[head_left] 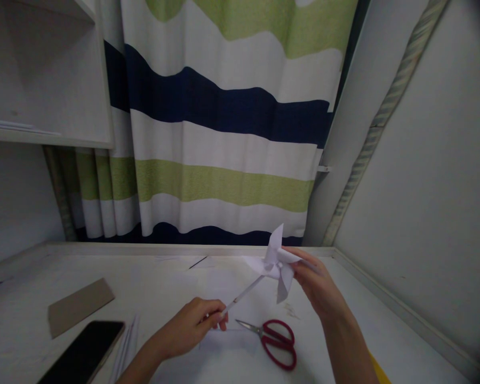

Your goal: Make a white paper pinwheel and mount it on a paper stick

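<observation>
A white paper pinwheel (278,263) sits on the end of a thin white stick (243,293) held above the white desk (156,298). My left hand (192,326) is closed round the lower end of the stick. My right hand (318,285) is raised at the pinwheel's right side, its fingers touching the paper blades and the hub. The pinwheel tilts toward the upper right.
Red-handled scissors (274,338) lie on the desk under the hands. A dark phone (84,352) and a brown cardboard strip (79,305) lie at the left. A striped curtain (224,133) hangs behind, a shelf (44,136) at upper left, a wall at right.
</observation>
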The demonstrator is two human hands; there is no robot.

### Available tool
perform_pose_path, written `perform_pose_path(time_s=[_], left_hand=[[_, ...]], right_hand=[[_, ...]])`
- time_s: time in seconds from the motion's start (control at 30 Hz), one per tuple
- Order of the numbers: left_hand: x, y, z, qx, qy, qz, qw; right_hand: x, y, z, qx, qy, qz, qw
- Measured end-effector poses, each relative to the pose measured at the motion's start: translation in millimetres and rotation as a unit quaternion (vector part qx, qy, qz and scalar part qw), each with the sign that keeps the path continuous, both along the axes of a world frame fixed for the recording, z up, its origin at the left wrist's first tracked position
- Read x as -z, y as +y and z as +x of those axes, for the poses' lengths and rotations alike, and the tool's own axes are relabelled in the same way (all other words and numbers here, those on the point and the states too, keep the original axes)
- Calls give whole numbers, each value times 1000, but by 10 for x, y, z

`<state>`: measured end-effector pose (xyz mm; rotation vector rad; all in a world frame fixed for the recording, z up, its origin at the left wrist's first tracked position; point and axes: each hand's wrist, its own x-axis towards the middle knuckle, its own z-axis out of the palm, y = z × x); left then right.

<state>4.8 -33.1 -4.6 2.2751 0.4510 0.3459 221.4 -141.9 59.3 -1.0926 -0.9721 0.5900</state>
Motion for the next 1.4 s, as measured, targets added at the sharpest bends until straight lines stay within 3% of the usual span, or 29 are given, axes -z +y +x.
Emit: perform_pose_path(time_s=[0.5, 1.13, 1.4], left_hand=[[13, 4, 8, -17, -16, -36, 999], [84, -150, 145, -83, -53, -36, 995], [91, -115, 129, -76, -48, -39, 995]], right_hand=[[18, 14, 68, -32, 27, -16, 999], [228, 300, 139, 15, 71, 45, 996], [158, 259, 158, -64, 77, 55, 993]])
